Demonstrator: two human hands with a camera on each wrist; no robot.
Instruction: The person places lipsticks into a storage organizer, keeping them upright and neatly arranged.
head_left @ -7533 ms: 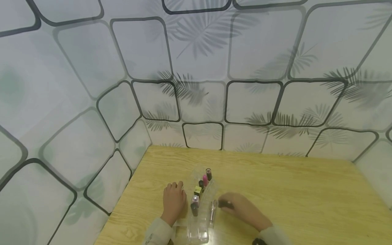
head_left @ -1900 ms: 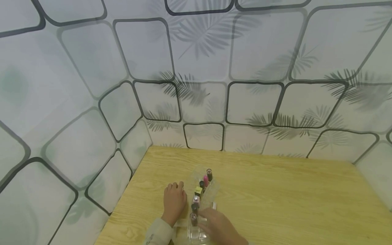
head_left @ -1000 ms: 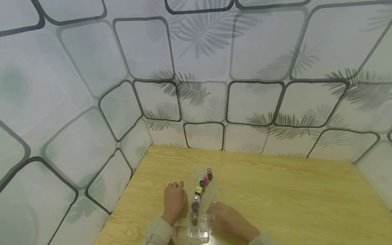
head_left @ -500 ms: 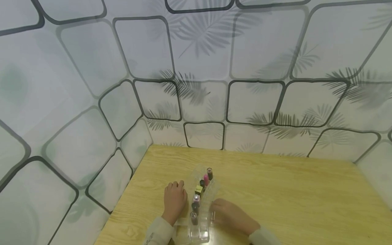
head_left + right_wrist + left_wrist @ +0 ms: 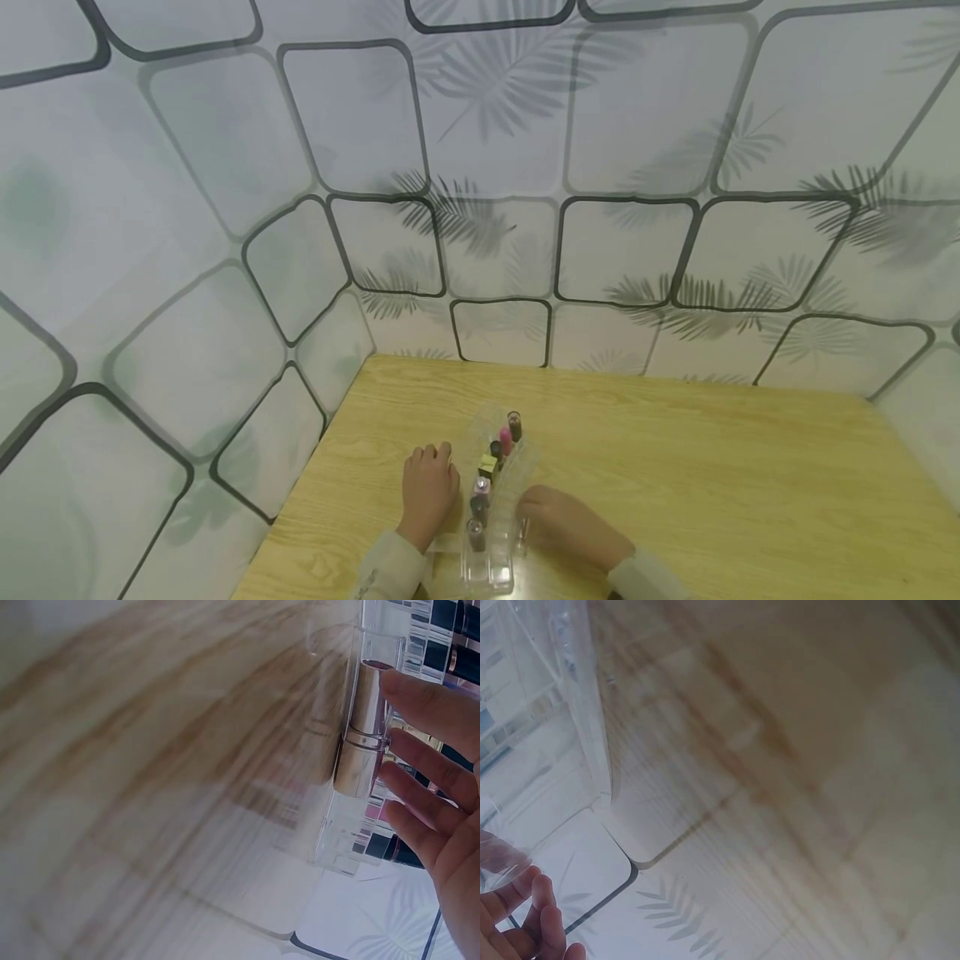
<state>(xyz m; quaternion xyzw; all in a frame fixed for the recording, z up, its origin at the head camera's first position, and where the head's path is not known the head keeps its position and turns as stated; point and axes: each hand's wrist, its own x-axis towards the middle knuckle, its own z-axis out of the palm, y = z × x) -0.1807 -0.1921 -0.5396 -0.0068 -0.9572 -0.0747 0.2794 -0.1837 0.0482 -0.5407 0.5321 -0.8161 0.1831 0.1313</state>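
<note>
A clear plastic cosmetics organizer [image 5: 499,533] stands on the table, with a row of lipsticks and other small cosmetics in it. Among them are a pink one [image 5: 506,441], a yellow-and-black one [image 5: 488,467] and a dark one [image 5: 476,534] nearest me. Beside the organizer's left side is my left hand [image 5: 429,492]; in the left wrist view its bent fingers hold a clear plastic edge. My right hand [image 5: 570,523], at the organizer's right side, grips a shiny metallic lipstick [image 5: 361,731] with a clear cap. Thumb and fingertips touch its side, low by the table.
The light wooden table [image 5: 690,475] reaches back to a patterned wall [image 5: 622,250] and extends to the right of both hands. Near compartments of the organizer, in front of the dark lipstick, show nothing in them.
A dark lipstick that the right hand held earlier now stands in the row's near end. The right hand has since moved right and taken hold of the metallic lipstick. The left hand stays in place.
</note>
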